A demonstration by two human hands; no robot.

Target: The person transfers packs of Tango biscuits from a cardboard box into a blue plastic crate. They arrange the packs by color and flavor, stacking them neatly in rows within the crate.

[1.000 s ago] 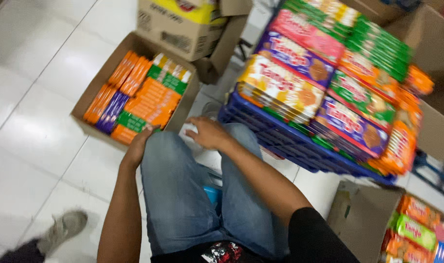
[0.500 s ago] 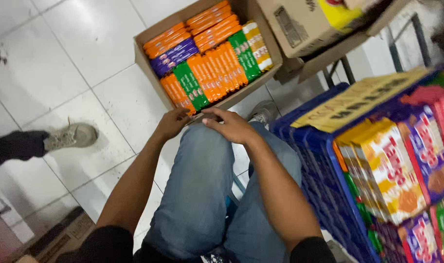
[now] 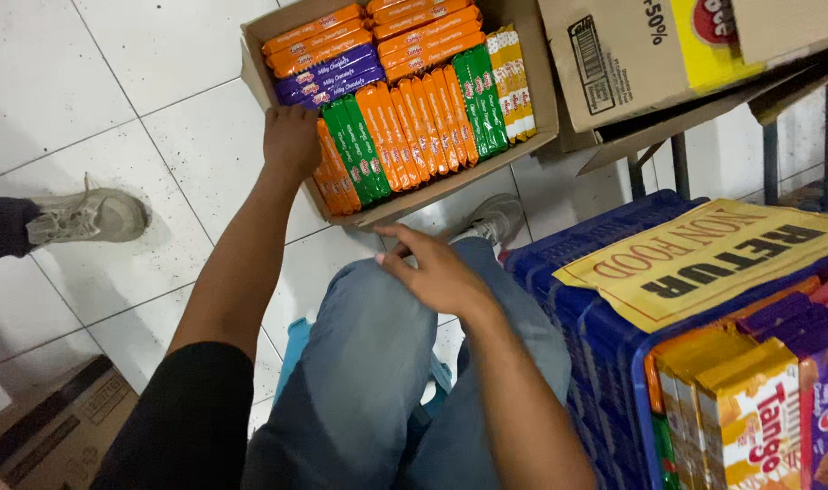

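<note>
Open cardboard box [image 3: 534, 91], upper centre of frame, on the white tiled floor [image 3: 114, 91]: packed with upright wafer packs [image 3: 405, 122] in orange, green, purple and yellow rows. Left hand [image 3: 291, 141] at the box's near-left edge, curled over the end packs; whether the fingers [image 3: 282, 116] actually grip one cannot be told. Right hand [image 3: 436, 272], centre frame, lies loosely open on the knee, holding nothing. Risk: tight rows may drag neighbouring packs out; the box could slide on the smooth tile.
</note>
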